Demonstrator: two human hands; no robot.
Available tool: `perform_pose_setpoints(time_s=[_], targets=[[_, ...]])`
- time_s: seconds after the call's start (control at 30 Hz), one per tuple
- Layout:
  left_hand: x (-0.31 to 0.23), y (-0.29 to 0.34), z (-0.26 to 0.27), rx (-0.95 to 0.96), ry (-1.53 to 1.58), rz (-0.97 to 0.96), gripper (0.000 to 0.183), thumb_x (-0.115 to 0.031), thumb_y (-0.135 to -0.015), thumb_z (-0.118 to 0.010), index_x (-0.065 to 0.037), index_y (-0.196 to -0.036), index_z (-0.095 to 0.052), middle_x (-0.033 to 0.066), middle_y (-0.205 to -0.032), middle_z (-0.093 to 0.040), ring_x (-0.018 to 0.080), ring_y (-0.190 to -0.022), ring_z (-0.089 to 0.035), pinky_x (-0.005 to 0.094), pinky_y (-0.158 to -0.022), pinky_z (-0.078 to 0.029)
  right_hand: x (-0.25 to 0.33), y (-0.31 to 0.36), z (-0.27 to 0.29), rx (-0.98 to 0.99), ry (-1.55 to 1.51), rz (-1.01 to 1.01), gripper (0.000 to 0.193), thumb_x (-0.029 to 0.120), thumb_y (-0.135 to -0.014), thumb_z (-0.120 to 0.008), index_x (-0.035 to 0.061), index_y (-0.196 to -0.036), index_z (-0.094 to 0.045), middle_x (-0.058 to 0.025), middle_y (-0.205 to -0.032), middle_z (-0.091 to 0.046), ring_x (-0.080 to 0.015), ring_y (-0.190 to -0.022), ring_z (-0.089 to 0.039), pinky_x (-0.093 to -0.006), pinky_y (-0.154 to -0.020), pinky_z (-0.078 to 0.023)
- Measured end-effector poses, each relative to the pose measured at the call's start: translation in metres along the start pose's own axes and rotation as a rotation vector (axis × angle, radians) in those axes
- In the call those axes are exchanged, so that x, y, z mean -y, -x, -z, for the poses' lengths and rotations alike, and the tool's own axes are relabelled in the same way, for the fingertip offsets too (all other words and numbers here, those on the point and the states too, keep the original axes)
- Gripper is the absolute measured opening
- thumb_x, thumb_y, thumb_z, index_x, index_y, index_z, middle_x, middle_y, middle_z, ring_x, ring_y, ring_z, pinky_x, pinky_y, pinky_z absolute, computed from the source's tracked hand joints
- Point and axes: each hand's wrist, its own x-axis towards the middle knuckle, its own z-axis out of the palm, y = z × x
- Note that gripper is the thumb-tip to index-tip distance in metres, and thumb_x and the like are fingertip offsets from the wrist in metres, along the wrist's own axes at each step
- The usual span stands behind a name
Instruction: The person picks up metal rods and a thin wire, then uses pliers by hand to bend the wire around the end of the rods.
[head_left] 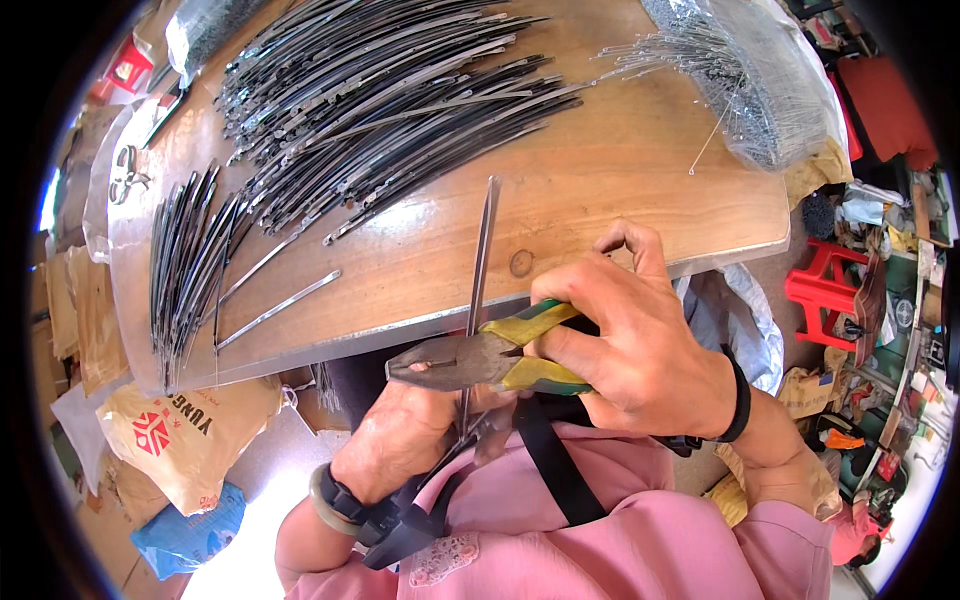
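Note:
My right hand (645, 345) is closed round the yellow-and-green handles of a pair of pliers (455, 360). Their dark jaws point left, over the fingers of my left hand (398, 440). That hand grips a thin metal strip (484, 250), which stands up past the table's near edge and passes by the pliers' head. The jaws hide part of my left fingers, and I cannot tell if they bite on the strip. A large heap of dark metal strips (350, 130) lies at the far left of the table, with a smaller bundle of strips (185, 265) nearer me.
A single loose strip (280, 310) lies near the front edge of the wooden table (600, 180). Scissors (128, 175) rest at its left. Far right is a plastic bag of thin wires (755, 100), some sticking out. A red stool (825, 290) stands right; a printed sack (185, 430) sits lower left.

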Motion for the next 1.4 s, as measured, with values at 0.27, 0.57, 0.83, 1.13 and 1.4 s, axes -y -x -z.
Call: perform_pose_setpoints(time_s=[0.27, 0.57, 0.83, 1.13, 1.4], targets=[[0.031, -0.004, -0.004, -0.053, 0.342, -0.332, 0.011, -0.002, -0.094, -0.054, 0.002, -0.104, -0.058, -0.0019, -0.065, -0.047, 0.0048, -0.053, -0.038, 0.0194, -0.046, -0.027, -0.002, 0.014, 0.027, -0.076, 0.176, -0.127, 0.019, 0.009, -0.059, -0.072, 0.0051, -0.076, -0.064, -0.0077, -0.107, -0.059, -0.0300, -0.100, -0.054, -0.0445, -0.086, -0.038], [0.035, 0.008, -0.021, -0.283, -0.127, -0.726, 0.018, 0.008, -0.091, -0.057, 0.003, -0.108, -0.063, -0.0021, -0.076, -0.057, 0.0024, -0.064, -0.044, 0.0170, -0.058, -0.037, 0.012, 0.044, 0.026, 0.141, -0.308, -0.302, 0.040, 0.011, -0.063, -0.083, -0.0030, -0.098, -0.069, -0.0154, -0.116, -0.056, -0.0327, -0.096, -0.059, -0.0392, -0.083, -0.049], [0.037, 0.004, -0.018, -0.300, -0.332, -0.837, 0.018, 0.011, -0.088, -0.058, 0.004, -0.104, -0.064, 0.0048, -0.080, -0.061, 0.0063, -0.065, -0.052, 0.0200, -0.058, -0.043, 0.013, 0.047, 0.023, 0.233, -0.245, -0.272, 0.038, 0.011, -0.062, -0.082, -0.0027, -0.095, -0.068, -0.0160, -0.118, -0.056, -0.0320, -0.098, -0.060, -0.0393, -0.083, -0.050], [0.036, 0.003, -0.013, -0.338, -0.397, -0.886, 0.018, 0.011, -0.086, -0.059, 0.005, -0.103, -0.064, 0.0073, -0.080, -0.061, 0.0104, -0.063, -0.054, 0.0223, -0.057, -0.044, 0.010, 0.043, 0.021, 0.154, -0.163, -0.279, 0.039, 0.008, -0.060, -0.083, -0.0016, -0.095, -0.067, -0.0144, -0.119, -0.056, -0.0316, -0.095, -0.059, -0.0394, -0.083, -0.048], [0.034, -0.001, -0.016, -0.346, -0.376, -0.904, 0.015, 0.012, -0.085, -0.056, 0.005, -0.097, -0.063, 0.0029, -0.070, -0.057, 0.0059, -0.058, -0.047, 0.0213, -0.051, -0.036, 0.008, 0.043, 0.019, 0.176, -0.170, -0.252, 0.039, 0.009, -0.062, -0.082, -0.0014, -0.095, -0.066, -0.0143, -0.118, -0.056, -0.0318, -0.094, -0.059, -0.0384, -0.080, -0.050]])
